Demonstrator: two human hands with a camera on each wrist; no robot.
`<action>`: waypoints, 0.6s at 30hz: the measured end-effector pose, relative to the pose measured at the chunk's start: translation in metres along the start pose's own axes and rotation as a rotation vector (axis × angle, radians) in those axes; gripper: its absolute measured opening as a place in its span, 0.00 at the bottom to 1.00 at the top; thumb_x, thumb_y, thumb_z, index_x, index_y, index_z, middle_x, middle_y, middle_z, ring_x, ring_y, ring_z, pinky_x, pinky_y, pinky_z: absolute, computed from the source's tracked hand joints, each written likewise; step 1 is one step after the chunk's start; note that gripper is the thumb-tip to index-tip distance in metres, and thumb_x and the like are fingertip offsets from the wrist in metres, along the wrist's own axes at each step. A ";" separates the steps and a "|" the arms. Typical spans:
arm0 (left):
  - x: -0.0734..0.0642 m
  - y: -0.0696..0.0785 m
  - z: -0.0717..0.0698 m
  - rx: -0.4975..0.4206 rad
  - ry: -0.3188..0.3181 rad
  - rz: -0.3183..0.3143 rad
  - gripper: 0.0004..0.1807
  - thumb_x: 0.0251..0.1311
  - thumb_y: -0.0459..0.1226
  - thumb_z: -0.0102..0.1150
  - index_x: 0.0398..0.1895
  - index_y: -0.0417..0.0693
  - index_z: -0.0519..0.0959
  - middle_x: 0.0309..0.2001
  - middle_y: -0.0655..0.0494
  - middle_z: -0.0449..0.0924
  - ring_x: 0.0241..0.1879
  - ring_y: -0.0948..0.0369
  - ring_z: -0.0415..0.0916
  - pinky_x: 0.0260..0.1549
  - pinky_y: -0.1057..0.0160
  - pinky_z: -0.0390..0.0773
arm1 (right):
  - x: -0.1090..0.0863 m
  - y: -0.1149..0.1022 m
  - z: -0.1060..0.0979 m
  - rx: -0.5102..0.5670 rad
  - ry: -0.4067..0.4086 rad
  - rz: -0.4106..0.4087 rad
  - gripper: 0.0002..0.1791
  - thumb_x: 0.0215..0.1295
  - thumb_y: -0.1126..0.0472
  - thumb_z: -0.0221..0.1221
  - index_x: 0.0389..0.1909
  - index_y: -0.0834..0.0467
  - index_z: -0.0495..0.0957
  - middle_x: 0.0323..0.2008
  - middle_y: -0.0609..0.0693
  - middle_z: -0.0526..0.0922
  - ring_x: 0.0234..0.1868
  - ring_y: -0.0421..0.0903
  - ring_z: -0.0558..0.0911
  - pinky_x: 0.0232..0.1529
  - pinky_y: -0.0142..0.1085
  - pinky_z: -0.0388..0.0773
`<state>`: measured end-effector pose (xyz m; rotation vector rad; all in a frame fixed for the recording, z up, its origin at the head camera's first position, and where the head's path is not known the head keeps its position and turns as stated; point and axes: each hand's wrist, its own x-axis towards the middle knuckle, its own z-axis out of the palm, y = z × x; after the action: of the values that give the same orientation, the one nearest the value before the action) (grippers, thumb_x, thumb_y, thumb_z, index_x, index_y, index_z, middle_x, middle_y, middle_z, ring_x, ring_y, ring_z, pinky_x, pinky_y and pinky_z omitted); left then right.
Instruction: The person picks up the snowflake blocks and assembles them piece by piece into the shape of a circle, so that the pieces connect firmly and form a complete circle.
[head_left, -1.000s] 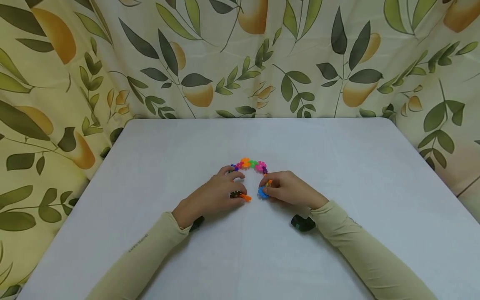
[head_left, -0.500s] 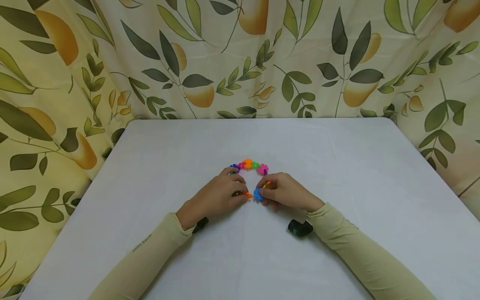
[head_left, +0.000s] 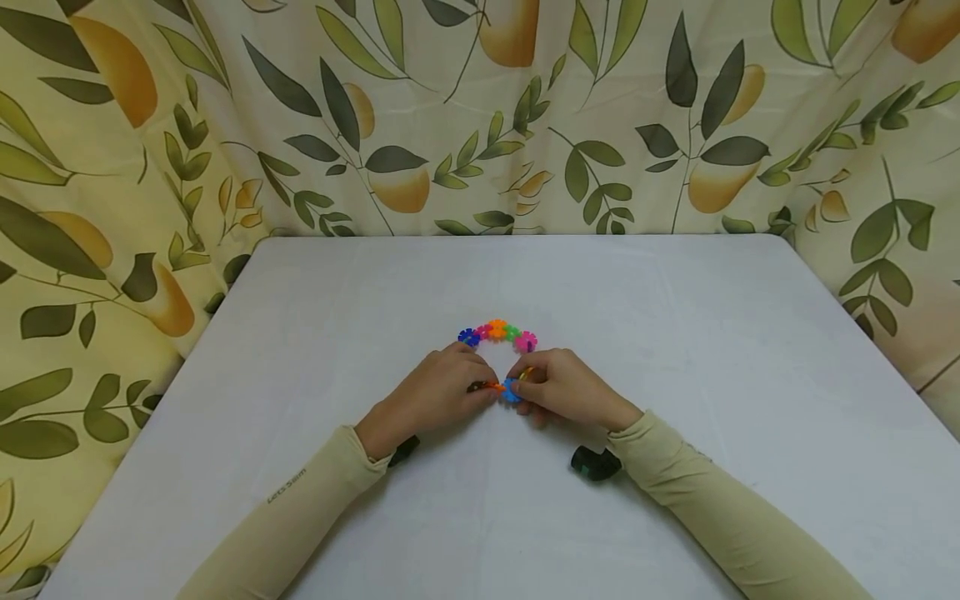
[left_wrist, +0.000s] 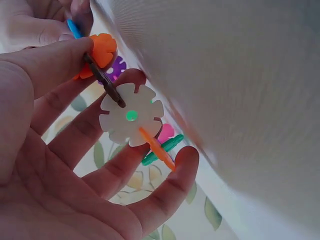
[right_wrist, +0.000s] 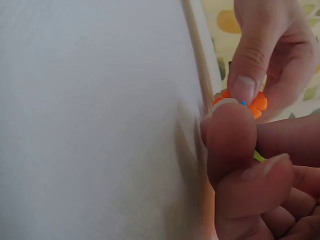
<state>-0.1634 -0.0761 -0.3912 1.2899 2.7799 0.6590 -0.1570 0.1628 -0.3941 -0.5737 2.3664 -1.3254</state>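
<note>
Flower-shaped plastic interlocking discs form a curved chain over the white table, with a dark blue disc (head_left: 468, 337), an orange one (head_left: 497, 330) and a pink one (head_left: 527, 340) along its far side. My left hand (head_left: 438, 387) pinches another orange disc (left_wrist: 105, 47) at the near end between thumb and finger. A brown disc (left_wrist: 104, 80), a white disc (left_wrist: 117, 131) and a green one (left_wrist: 171, 150) follow from it along the left fingers. My right hand (head_left: 566, 385) pinches a blue disc (head_left: 510, 390), its edge meeting the orange disc. Right fingers partly hide the yellow disc (head_left: 527, 372) beside it.
The white-covered table (head_left: 480, 517) reaches back to a leaf-and-fruit patterned curtain (head_left: 480, 117). A black wrist device (head_left: 596, 463) hangs under the right wrist, and a second black device (head_left: 405, 451) shows beneath the left.
The right hand has moved left with the blue disc, closing the gap to the orange disc. My left hand has shifted slightly right, and more of the dark blue disc shows.
</note>
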 end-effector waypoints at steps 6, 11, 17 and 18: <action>0.000 0.001 0.000 -0.016 -0.035 -0.004 0.05 0.74 0.37 0.67 0.43 0.49 0.90 0.47 0.56 0.89 0.54 0.52 0.79 0.50 0.50 0.81 | -0.001 0.000 0.003 -0.003 0.016 -0.009 0.08 0.76 0.66 0.62 0.48 0.66 0.85 0.24 0.50 0.87 0.18 0.48 0.83 0.24 0.37 0.80; 0.000 0.002 -0.002 -0.030 -0.056 -0.017 0.06 0.75 0.37 0.65 0.46 0.46 0.88 0.49 0.54 0.88 0.56 0.51 0.78 0.55 0.49 0.79 | -0.002 0.000 0.003 -0.015 0.017 -0.006 0.08 0.76 0.66 0.62 0.48 0.66 0.84 0.23 0.50 0.86 0.18 0.48 0.83 0.23 0.39 0.81; 0.002 0.001 -0.004 -0.109 -0.028 -0.011 0.07 0.73 0.34 0.64 0.46 0.42 0.89 0.45 0.54 0.90 0.60 0.47 0.77 0.67 0.46 0.72 | -0.001 0.000 0.001 -0.019 0.004 -0.003 0.10 0.77 0.65 0.61 0.50 0.67 0.84 0.23 0.50 0.86 0.16 0.48 0.82 0.25 0.39 0.82; 0.002 0.001 -0.004 -0.124 -0.025 -0.002 0.07 0.73 0.33 0.64 0.46 0.41 0.89 0.44 0.54 0.90 0.61 0.46 0.77 0.68 0.46 0.71 | -0.002 0.000 0.001 -0.024 0.004 -0.004 0.10 0.77 0.65 0.61 0.51 0.67 0.84 0.23 0.50 0.86 0.16 0.48 0.82 0.26 0.39 0.82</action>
<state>-0.1649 -0.0757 -0.3868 1.2629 2.6731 0.7954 -0.1551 0.1629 -0.3943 -0.5833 2.3882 -1.3028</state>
